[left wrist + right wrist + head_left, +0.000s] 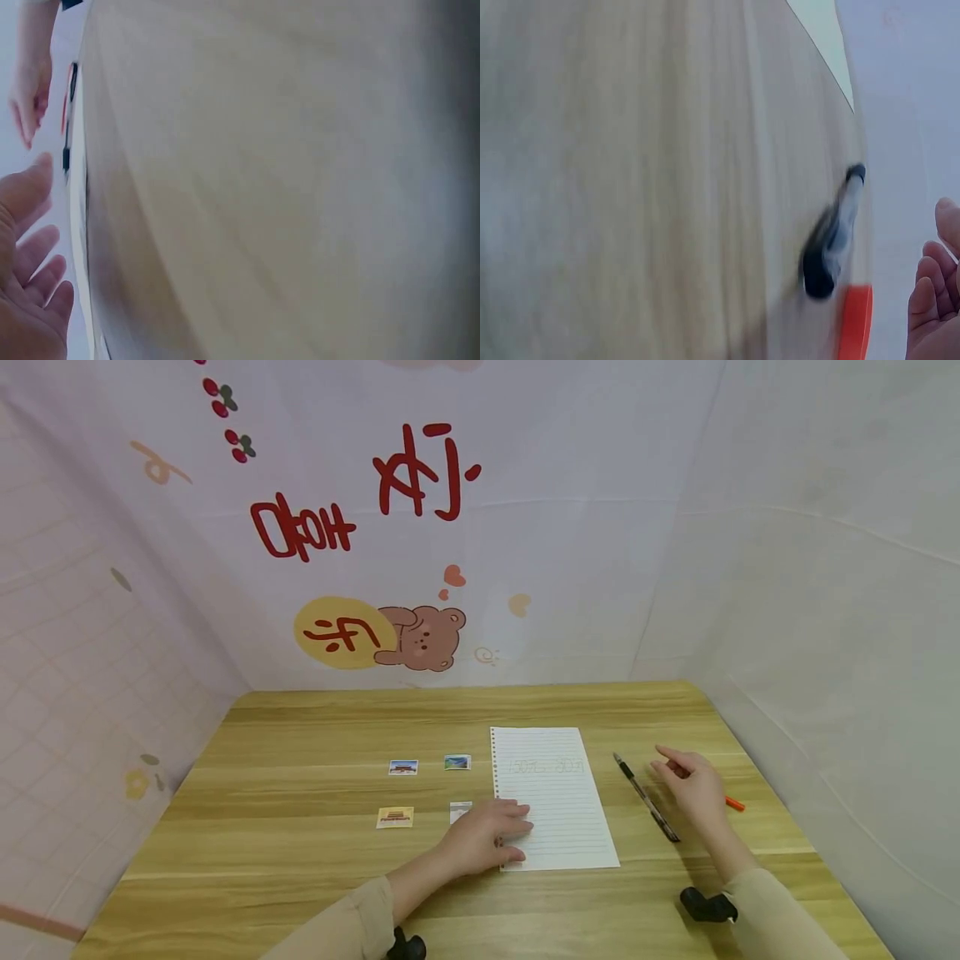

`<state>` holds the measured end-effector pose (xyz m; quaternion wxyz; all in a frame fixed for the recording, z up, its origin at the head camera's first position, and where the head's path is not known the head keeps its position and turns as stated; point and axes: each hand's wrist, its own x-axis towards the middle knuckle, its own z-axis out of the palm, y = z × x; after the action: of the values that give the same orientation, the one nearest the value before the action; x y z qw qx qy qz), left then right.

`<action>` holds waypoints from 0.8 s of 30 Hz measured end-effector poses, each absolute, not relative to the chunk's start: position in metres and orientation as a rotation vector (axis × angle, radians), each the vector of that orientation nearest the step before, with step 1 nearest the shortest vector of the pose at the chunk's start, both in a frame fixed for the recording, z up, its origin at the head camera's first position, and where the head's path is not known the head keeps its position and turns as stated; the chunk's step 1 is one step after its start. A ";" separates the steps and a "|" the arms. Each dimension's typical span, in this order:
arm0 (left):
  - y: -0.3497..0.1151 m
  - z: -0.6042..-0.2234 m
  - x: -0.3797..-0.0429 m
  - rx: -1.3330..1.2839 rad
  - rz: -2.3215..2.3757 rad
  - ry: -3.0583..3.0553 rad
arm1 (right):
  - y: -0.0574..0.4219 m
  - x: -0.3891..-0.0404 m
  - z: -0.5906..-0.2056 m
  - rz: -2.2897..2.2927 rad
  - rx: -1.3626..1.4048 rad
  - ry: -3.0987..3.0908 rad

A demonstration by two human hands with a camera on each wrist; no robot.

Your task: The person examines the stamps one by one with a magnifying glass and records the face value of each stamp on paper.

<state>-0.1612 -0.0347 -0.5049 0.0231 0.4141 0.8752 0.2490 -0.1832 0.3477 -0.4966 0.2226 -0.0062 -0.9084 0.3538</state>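
Note:
A lined sheet of paper [558, 827] with punched holes down its left side lies on the table, and faint outlined characters cross its upper part. My left hand [487, 837] rests over the sheet's lower left edge with relaxed fingers, holding nothing. To the right of the sheet is a clear-barrelled pen with black ends [647, 799], lying at a slant. My right hand [693, 785] hovers just right of that pen, its fingers loosely bent and empty. An orange stick-like thing [735, 803] lies partly hidden behind the right hand; its orange end [855, 322] shows in the right wrist view.
Several small stamp-like pictures lie left of the sheet: a blue-topped one [402, 767], a green-blue one [457, 762], a yellow one [395, 817] and a grey one [459, 810] partly covered by the left hand. Printed cloth [570, 593] hangs behind the wooden table [285, 827].

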 end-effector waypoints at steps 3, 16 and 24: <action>-0.043 -0.504 -0.166 1.219 0.890 2.721 | 0.358 -0.180 -0.496 0.977 -0.039 -2.507; -0.108 -0.492 -0.193 0.813 1.347 2.756 | 0.398 -0.169 -0.500 0.982 -0.071 -2.511; -0.152 -0.488 -0.209 0.563 1.448 2.840 | 0.420 -0.162 -0.504 1.008 -0.029 -2.548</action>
<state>-0.2091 -0.1523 -0.4883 -0.0476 0.1736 0.8763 0.4468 -0.1620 0.4203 -0.5040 0.1993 -0.0105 -0.9112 0.3603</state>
